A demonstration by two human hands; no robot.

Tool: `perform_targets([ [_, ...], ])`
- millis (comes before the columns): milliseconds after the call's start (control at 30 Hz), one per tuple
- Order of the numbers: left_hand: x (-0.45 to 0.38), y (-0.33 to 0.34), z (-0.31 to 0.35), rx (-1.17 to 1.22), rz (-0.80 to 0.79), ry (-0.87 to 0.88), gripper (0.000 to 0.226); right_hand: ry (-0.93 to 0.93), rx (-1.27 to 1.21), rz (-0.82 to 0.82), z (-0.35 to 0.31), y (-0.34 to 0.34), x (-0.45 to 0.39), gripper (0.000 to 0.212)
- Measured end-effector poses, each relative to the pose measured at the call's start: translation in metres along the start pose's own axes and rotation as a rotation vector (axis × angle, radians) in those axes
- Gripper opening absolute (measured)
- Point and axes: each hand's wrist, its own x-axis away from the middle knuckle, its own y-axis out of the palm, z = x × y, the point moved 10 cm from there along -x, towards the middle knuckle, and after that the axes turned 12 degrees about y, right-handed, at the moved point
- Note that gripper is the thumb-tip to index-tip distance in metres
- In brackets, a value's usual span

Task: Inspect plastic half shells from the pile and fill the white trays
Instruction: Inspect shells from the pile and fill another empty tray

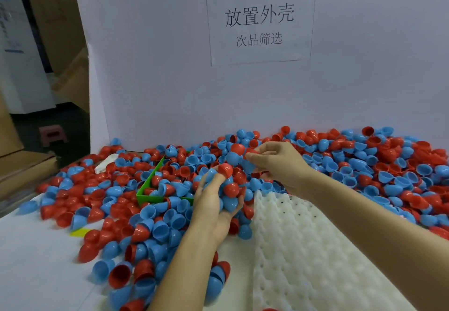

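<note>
A heap of red and blue plastic half shells point(155, 189) spreads across the white counter point(36, 262), up against a white backboard point(150, 67) that carries a printed paper sign point(260, 19). The left hand point(213, 206) is cupped palm-up over the heap, its grip curled round a handful of shells, among them a red one point(225, 169) at the fingertips and a blue one point(229, 202) in the palm. The right hand point(274, 162) is raised just behind it, thumb and fingers pinching a red shell point(250, 151). A white dimpled tray point(303, 250) lies on the counter below the right forearm, its near pockets unfilled. A green bin point(148, 194) sits half-buried in the shells to the left.
</note>
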Motion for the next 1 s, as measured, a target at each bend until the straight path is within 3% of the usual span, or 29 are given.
perform_targets([
  [167, -0.002, -0.001, -0.002, -0.004, -0.020, -0.011, 0.043, -0.129, 0.226, 0.057, -0.009, 0.014, 0.011, 0.015],
  [333, -0.007, -0.011, -0.004, 0.000, 0.023, -0.026, 0.036, -0.208, 0.367, 0.018, -0.020, 0.023, 0.015, 0.041],
  [533, -0.006, -0.011, -0.004, -0.056, 0.005, -0.022, 0.034, -0.252, 0.555, -0.010, -0.030, 0.019, 0.013, 0.013],
  [800, -0.003, -0.009, -0.003, -0.101, 0.000, -0.027, 0.033, -0.179, 0.678, -0.167, -0.030, 0.025, 0.009, 0.018],
  [1000, 0.001, -0.004, -0.005, -0.038, -0.038, -0.058, 0.027, -0.218, 0.717, -0.107, -0.036, 0.028, 0.011, 0.016],
])
